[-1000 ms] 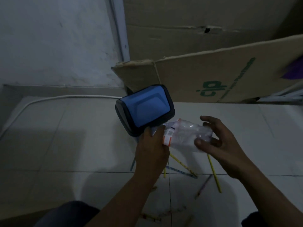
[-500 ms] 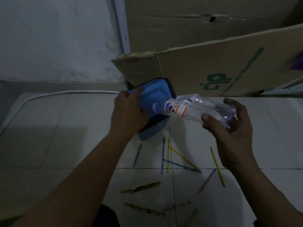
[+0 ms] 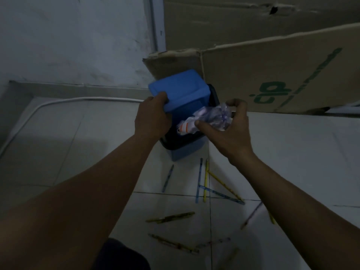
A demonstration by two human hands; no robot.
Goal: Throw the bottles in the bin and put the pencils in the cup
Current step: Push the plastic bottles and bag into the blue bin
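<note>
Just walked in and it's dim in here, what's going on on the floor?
A person is binning a crumpled plastic bottle. The left hand holds the blue bin lid open, while the right hand holds the bottle cap-first over the opening. Pencils lie scattered on the tiles; no cup is visible.

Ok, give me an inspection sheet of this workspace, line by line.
Surface: pale tiled floor, dimly lit.
Job's things: blue bin standing on the floor, its lid tipped up; crumpled clear bottle held over the opening, cap end down; pencils scattered on the tiles in front of the bin; cup not seen.
Clutter: nothing seen.
Hands: left hand holds the lid's edge; right hand grips the bottle.
Cables: white cable runs along the floor near the wall.
Surroundings: grey wall; large cardboard sheets leaning behind the bin.
</note>
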